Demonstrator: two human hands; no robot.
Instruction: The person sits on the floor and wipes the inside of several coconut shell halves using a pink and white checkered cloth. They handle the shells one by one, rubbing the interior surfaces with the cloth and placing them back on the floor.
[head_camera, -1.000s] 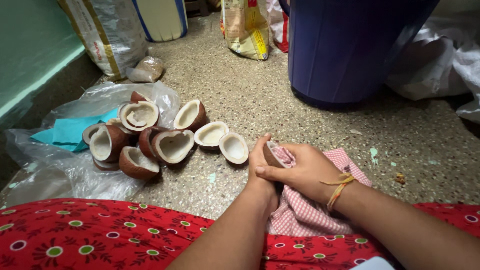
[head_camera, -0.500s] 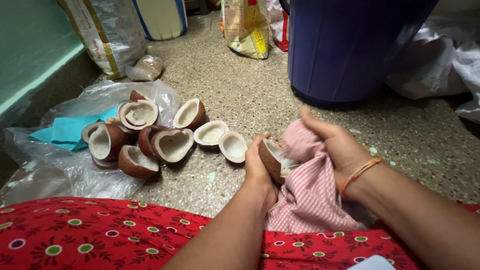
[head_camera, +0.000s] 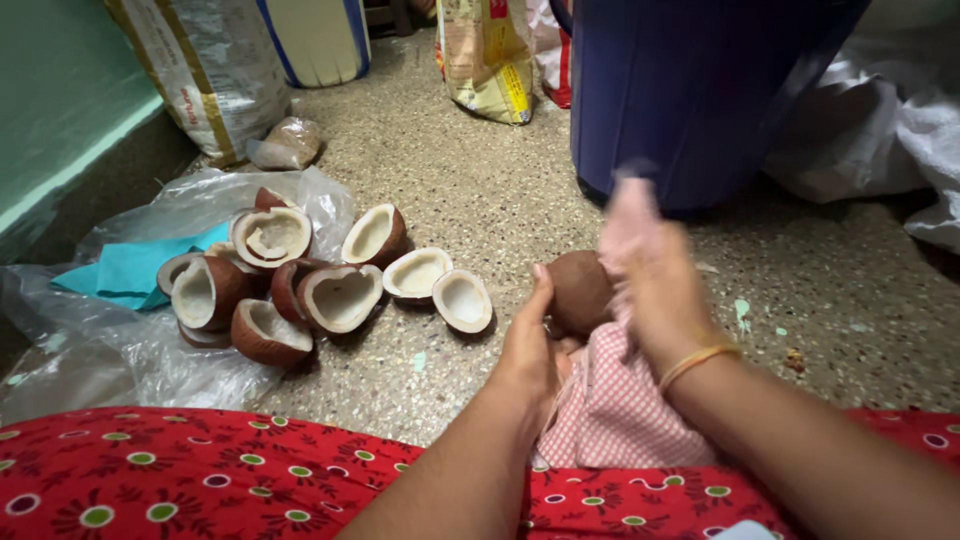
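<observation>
A sheet of clear plastic (head_camera: 120, 350) is spread on the speckled floor (head_camera: 470, 180) at the far left, with a piece of teal paper (head_camera: 125, 270) on it. A heap of coconut halves (head_camera: 285, 275) sits partly on the plastic, most with the white inside turned up. Just right of the heap, the left hand (head_camera: 528, 345) is wrapped around the near side of a coconut half (head_camera: 580, 290), its brown shell facing up, held just above a pink checked cloth (head_camera: 615, 405) that lies against the red patterned dress (head_camera: 200, 475). The right hand (head_camera: 650, 270) is blurred, raised over the coconut half; its fingers look bunched on a fold of the cloth, but I cannot tell for sure. Behind stands a dark blue barrel (head_camera: 690, 90).
</observation>
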